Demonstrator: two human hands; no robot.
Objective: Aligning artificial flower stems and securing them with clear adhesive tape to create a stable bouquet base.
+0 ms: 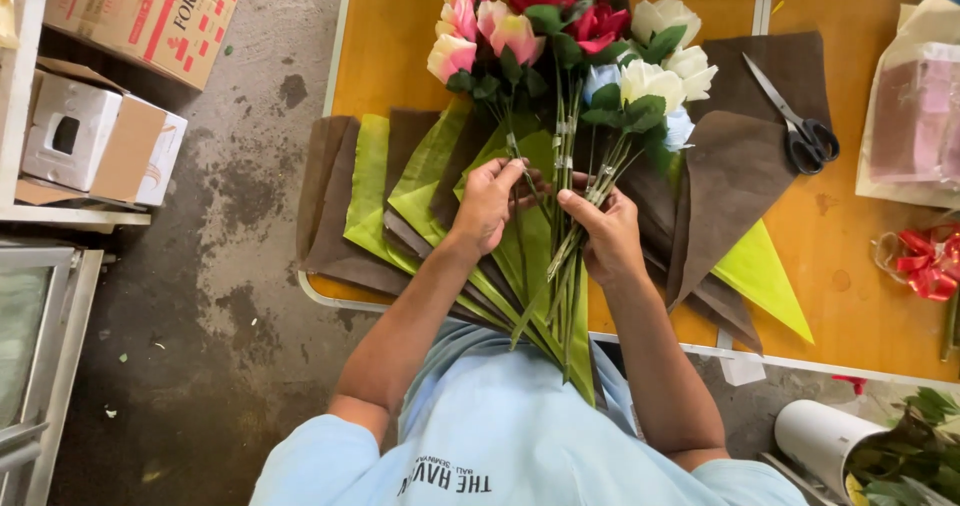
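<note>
- We stand at the near edge of the orange table [860, 296], which fills the upper right of the head view; its pale rim runs under our forearms, and grey concrete floor [230, 266] lies open to the left of it.
- Across the table's near left part we have fanned sheets of brown and lime-green wrapping paper [380, 191], their points overhanging the rim toward our body; one lime tip [770, 281] sticks out right of the fan.
- On that fan lies the bouquet of artificial flowers [570, 36]: pink, red and white heads toward the table's far side, green stems [560, 266] running back to us past the rim.
- Both our forearms reach up from the near edge and converge over the stems at the middle of the fan.
- Our left hand [487, 206] is curled, fingers closed around the stems on the left of the bunch.
- Our right hand [608, 231] is also curled, pinching the stems on the right, just beside the left hand.
- Right of the fan the tabletop is bare, with black-handled scissors [800, 126] lying well apart from our hands.
- A red ribbon bow [925, 261] sits at the table's right edge.
- Cardboard boxes [140, 16] stand off the table's left side, across the floor.
</note>
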